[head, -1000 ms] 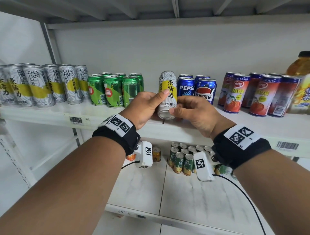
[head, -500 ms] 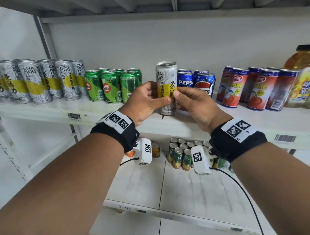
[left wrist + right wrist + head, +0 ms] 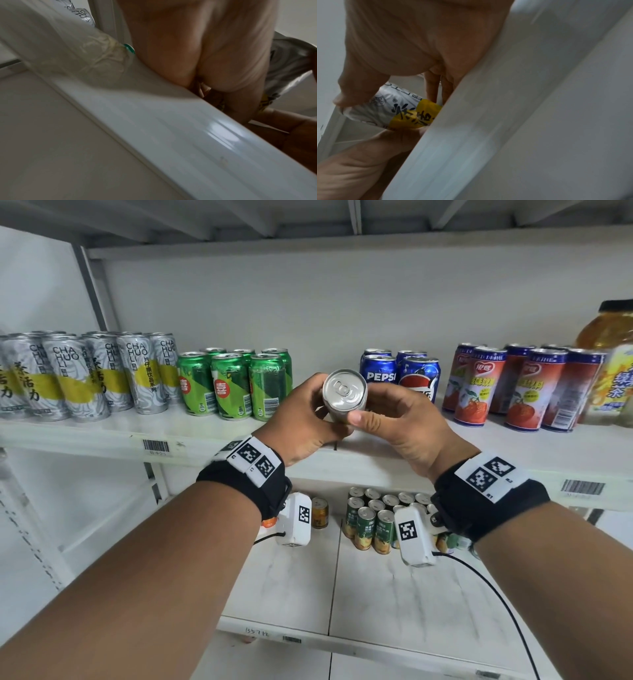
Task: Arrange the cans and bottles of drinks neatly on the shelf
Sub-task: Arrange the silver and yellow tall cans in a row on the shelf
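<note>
White metal shelf point(image 3: 102, 436) w/ white back wall, drinks in rows along it: silver-yellow cans point(image 3: 82, 374) far left, green cans point(image 3: 233, 385) next, Pepsi cans point(image 3: 400, 371) centre-right, red cans point(image 3: 507, 385) and a juice bottle point(image 3: 609, 337) at right. Open gap on the board btwn green cans and Pepsi cans; front lip bare there. Silver can point(image 3: 344, 393) held off the shelf in front of that gap, tipped w/ lid toward the head cam. Left hand point(image 3: 305, 419) wraps it from the left, fingers curled round the body; right hand point(image 3: 400, 422) grips from the right, thumb across the lower front. Lower shelf point(image 3: 411, 594) carries small green cans point(image 3: 373, 518).
</note>
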`<state>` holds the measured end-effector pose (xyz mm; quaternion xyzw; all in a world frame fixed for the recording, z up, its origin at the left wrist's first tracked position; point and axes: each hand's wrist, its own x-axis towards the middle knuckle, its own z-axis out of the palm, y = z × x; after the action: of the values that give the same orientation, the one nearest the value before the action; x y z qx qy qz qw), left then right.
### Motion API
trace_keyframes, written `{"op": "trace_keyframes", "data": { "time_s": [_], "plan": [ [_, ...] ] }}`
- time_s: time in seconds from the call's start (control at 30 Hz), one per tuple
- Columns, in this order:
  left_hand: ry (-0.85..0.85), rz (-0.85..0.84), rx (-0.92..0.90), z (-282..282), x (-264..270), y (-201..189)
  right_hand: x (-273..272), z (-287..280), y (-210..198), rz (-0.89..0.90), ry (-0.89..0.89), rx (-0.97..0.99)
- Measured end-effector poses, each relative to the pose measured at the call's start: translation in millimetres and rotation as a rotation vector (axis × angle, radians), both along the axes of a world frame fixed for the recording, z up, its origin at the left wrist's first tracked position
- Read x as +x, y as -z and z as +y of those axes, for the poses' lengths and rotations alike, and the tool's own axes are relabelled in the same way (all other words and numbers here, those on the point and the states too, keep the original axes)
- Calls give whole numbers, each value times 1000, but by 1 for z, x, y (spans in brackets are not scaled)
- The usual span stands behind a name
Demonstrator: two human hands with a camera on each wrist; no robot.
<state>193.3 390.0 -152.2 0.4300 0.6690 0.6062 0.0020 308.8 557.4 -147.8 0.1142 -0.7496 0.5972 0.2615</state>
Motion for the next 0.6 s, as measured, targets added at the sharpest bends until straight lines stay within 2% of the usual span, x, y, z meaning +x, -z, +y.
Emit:
{"op": "trace_keyframes", "data": {
  "time_s": [0.3,0.5,0.6],
  "plan": [
    [35,-53,-32,-1,1,-3,-1,1,-1,-2,19,-72],
    [91,-161,38,-6,0,-4,-3,3,-3,-46,43,-92],
    [88,-157,61,-5,3,-3,-3,1,-3,-40,57,-59]
  ]
}}
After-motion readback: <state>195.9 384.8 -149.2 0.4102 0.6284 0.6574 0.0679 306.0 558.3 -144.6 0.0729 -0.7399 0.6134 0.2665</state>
